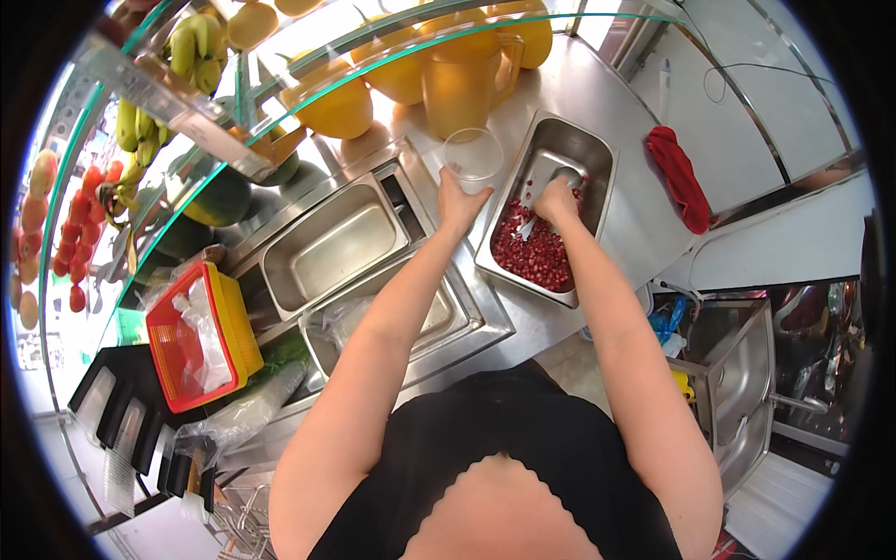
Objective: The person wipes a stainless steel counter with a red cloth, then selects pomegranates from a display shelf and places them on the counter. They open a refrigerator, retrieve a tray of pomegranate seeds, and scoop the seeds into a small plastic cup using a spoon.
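My left hand (462, 199) holds a clear plastic cup (473, 152) by its side, over the steel counter. To its right, a deep steel pan (604, 164) holds loose red pomegranate seeds (532, 262). Inside that pan, my right hand (556, 201) is closed on a metal utensil, probably a scoop (565, 175), whose far part shows beyond my fingers. A white plastic piece (526, 227) lies on the seeds just below the hand; whether it belongs to the utensil I cannot tell.
Left of the cup are two inset steel pans (336, 245), one with plastic bags. A yellow pitcher (458, 91) stands behind, under a glass shelf edge (392, 57). A folded red cloth (677, 178) lies at right. Red and yellow baskets (227, 336) are at left, a sink (742, 392) at lower right.
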Demonstrator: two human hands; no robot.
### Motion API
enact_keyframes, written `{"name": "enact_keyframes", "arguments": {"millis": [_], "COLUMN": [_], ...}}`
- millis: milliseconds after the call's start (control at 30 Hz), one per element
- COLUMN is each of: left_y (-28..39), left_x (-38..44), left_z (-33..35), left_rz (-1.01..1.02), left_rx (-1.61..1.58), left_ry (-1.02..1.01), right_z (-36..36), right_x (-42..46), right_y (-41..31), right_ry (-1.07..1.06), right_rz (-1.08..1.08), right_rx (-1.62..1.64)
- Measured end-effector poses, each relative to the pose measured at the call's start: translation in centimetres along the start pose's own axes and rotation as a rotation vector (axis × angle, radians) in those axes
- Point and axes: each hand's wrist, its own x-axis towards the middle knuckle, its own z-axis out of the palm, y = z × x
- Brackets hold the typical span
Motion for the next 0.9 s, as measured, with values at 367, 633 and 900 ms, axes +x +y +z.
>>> {"name": "enact_keyframes", "arguments": {"millis": [367, 633, 900], "left_y": [-1.4, 3.7, 6.8], "left_x": [-6.1, -9.8, -11.6], "left_z": [-4.2, -3.8, 1.0], "left_rz": [-0.174, -0.187, -0.137], "left_rx": [-0.206, -0.522, -0.588], "left_ry": [-0.109, -0.546, -0.711], "right_z": [-9.5, -9.4, -8.1], "right_x": [-1.8, -2.3, -1.0], "right_y": [4.5, 4.7, 5.5], "right_ry": [-0.517, -0.543, -0.367], "right_rz": [0.062, -0.004, 0.024], "right_rx": [1.197, 0.893, 1.130]}}
